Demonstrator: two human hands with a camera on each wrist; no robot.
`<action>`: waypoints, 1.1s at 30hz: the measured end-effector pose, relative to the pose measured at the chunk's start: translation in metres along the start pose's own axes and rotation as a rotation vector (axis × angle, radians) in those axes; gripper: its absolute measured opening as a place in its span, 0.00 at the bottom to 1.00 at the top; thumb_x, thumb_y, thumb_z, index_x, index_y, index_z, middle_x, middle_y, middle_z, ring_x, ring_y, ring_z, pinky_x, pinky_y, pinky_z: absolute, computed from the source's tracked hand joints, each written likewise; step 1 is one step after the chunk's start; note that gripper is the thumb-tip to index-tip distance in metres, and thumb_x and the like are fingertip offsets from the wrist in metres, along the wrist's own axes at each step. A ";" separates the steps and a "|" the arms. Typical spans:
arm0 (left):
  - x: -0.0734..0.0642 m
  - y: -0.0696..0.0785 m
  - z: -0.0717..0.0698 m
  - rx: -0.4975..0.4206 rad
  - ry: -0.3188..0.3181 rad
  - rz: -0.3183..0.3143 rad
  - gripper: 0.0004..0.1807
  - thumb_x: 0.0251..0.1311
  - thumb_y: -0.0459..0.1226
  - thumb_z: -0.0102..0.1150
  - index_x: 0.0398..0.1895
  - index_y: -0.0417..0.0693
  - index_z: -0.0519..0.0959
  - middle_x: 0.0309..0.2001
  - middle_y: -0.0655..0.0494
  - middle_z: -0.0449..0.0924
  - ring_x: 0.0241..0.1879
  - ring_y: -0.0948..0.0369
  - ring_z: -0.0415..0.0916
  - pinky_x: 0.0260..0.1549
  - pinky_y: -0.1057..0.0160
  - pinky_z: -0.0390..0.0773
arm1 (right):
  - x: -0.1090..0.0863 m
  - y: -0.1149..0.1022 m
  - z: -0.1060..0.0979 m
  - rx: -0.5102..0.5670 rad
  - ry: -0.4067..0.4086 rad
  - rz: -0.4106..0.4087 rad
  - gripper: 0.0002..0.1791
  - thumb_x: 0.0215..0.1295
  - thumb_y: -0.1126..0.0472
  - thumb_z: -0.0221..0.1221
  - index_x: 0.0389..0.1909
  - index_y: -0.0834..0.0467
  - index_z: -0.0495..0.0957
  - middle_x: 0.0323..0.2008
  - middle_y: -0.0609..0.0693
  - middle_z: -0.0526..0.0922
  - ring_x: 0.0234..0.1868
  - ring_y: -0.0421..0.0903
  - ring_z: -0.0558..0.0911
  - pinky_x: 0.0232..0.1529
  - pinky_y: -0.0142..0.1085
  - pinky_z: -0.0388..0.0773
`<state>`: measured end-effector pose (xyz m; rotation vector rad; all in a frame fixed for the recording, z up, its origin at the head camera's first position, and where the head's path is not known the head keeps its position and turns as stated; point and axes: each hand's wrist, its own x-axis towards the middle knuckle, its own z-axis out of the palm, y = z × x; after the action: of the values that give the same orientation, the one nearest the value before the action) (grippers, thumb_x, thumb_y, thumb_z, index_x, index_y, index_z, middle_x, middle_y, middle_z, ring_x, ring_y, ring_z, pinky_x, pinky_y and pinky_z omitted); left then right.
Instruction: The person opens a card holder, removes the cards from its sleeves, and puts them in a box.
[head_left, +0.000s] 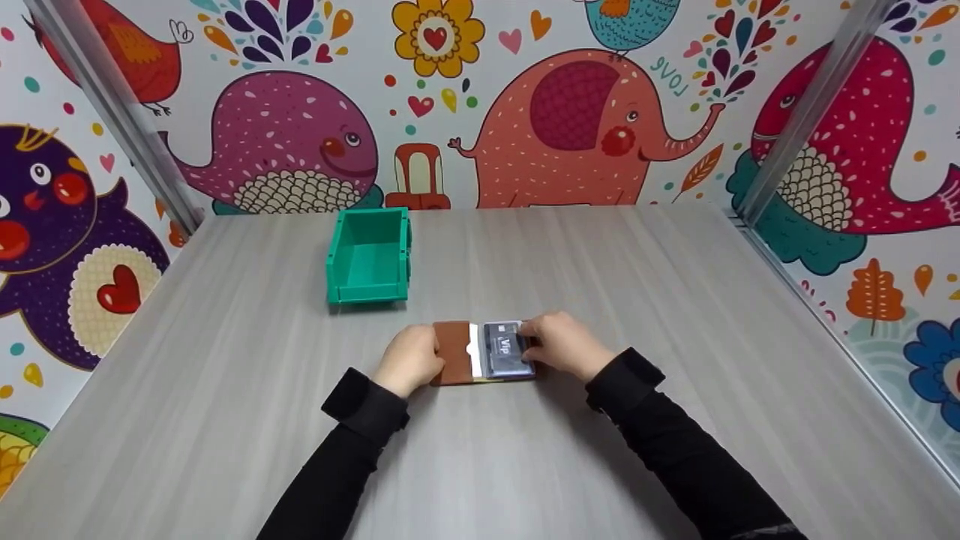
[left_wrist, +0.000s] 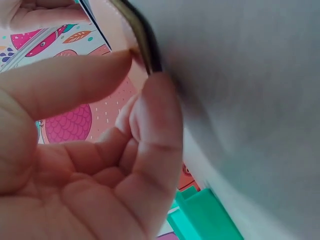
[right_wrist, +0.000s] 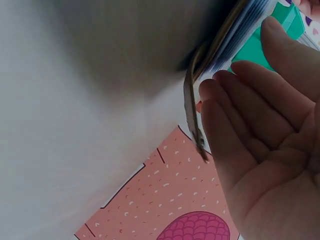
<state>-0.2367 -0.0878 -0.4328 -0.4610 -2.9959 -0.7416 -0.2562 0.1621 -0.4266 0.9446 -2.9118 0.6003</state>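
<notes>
1. Wallet (head_left: 453, 354) lies spread on the worktop (head_left: 225, 390), centred before the person, probably so both hands can reach its edges.
2. Left hand (head_left: 409, 361) pinches the cover's outer edge between thumb and finger – likely to steady it and stop it folding over.
3. Right hand (head_left: 564, 345) is at the opposite side, by the clear sleeves (head_left: 512, 367); its fingers are loosely extended, apart from the thumb. How firmly they touch, I cannot tell.
4. "Vip" card (head_left: 504, 346) shows face up through the top sleeve, readable because the wallet lies flat.
5. Strap (right_wrist: 190, 107) sticks out past the wallet's right edge, undone – which leaves the cover free.
6. Green bin (head_left: 367, 294) stands behind and left, apparently out of the hands' way.
</notes>
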 end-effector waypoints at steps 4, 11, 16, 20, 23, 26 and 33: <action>-0.001 0.000 0.000 -0.014 0.006 -0.015 0.09 0.48 0.24 0.62 0.18 0.39 0.72 0.23 0.53 0.71 0.26 0.57 0.64 0.30 0.59 0.70 | -0.001 -0.002 0.001 -0.020 -0.002 0.009 0.17 0.51 0.66 0.72 0.44 0.65 0.85 0.40 0.58 0.86 0.40 0.53 0.84 0.45 0.45 0.80; -0.002 0.000 -0.001 -0.032 0.018 -0.010 0.11 0.48 0.23 0.61 0.16 0.40 0.71 0.21 0.54 0.69 0.25 0.56 0.65 0.28 0.60 0.68 | -0.002 -0.003 0.002 -0.056 0.013 -0.012 0.18 0.50 0.66 0.73 0.44 0.65 0.86 0.41 0.57 0.87 0.41 0.54 0.85 0.45 0.46 0.79; -0.003 0.001 -0.001 -0.026 0.029 -0.016 0.02 0.49 0.24 0.63 0.27 0.34 0.79 0.30 0.46 0.80 0.33 0.48 0.78 0.37 0.52 0.78 | -0.001 -0.002 0.003 -0.061 0.004 -0.013 0.17 0.51 0.65 0.72 0.44 0.64 0.86 0.42 0.58 0.86 0.42 0.55 0.85 0.46 0.46 0.79; -0.001 0.002 -0.002 -0.035 0.035 -0.018 0.09 0.48 0.23 0.61 0.18 0.39 0.74 0.22 0.53 0.72 0.26 0.56 0.68 0.29 0.58 0.71 | -0.001 -0.002 0.003 -0.051 -0.006 -0.004 0.18 0.51 0.66 0.72 0.45 0.64 0.86 0.42 0.58 0.86 0.42 0.54 0.85 0.46 0.46 0.79; 0.000 0.003 -0.004 -0.037 0.044 -0.019 0.13 0.49 0.23 0.62 0.15 0.42 0.70 0.21 0.55 0.66 0.24 0.58 0.61 0.28 0.59 0.67 | -0.001 -0.003 0.002 -0.043 -0.011 0.007 0.18 0.51 0.66 0.72 0.45 0.65 0.86 0.42 0.58 0.86 0.41 0.54 0.85 0.45 0.46 0.79; 0.000 0.006 -0.006 -0.023 0.057 -0.018 0.11 0.50 0.24 0.62 0.18 0.41 0.72 0.22 0.54 0.70 0.25 0.57 0.65 0.31 0.56 0.72 | 0.000 -0.004 0.002 -0.040 -0.014 0.013 0.17 0.52 0.66 0.72 0.45 0.65 0.86 0.42 0.58 0.86 0.41 0.54 0.84 0.45 0.46 0.79; -0.001 0.015 -0.009 0.011 0.105 0.016 0.05 0.51 0.25 0.63 0.21 0.37 0.78 0.25 0.49 0.78 0.29 0.53 0.75 0.34 0.52 0.77 | -0.001 -0.003 0.002 -0.043 -0.005 -0.003 0.17 0.52 0.66 0.72 0.44 0.65 0.86 0.40 0.58 0.87 0.39 0.53 0.84 0.44 0.45 0.80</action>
<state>-0.2318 -0.0792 -0.4182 -0.4313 -2.8945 -0.7241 -0.2538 0.1597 -0.4273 0.9472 -2.9144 0.5337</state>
